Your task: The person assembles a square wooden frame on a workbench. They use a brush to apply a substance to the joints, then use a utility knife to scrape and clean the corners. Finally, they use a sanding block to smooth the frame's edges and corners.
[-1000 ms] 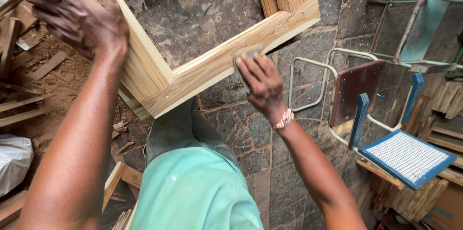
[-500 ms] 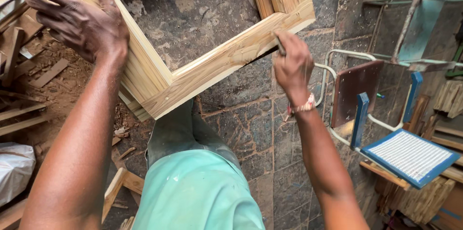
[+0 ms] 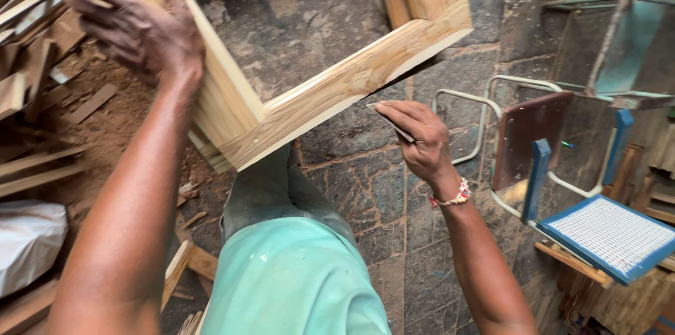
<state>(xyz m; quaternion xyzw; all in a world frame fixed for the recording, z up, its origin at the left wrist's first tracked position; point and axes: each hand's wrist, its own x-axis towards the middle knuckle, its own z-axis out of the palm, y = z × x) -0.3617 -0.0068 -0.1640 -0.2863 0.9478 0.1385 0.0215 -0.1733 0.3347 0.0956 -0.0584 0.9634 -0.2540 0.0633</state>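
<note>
Wooden frame (image 3: 330, 89) | left hand (image 3: 133, 33) grips it | right hand (image 3: 418, 139) pinches sandpaper (image 3: 395, 124)

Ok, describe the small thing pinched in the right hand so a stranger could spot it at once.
Start at the pale wooden frame held up over the stone floor. Just under its lower rail is the right hand, a beaded band on the wrist. The thin, flat grey scrap sticking out between its fingertips is it, far slimmer than any wood nearby.

the wooden frame (image 3: 330, 89) is light yellow-brown with thin darker lines. the trousers (image 3: 295, 279) are pale green. the floor (image 3: 394, 194) is dark grey stone with cracks. the chair seat (image 3: 612, 236) is white with a blue edge. the wristband (image 3: 453, 199) is white, red and yellow.
</note>
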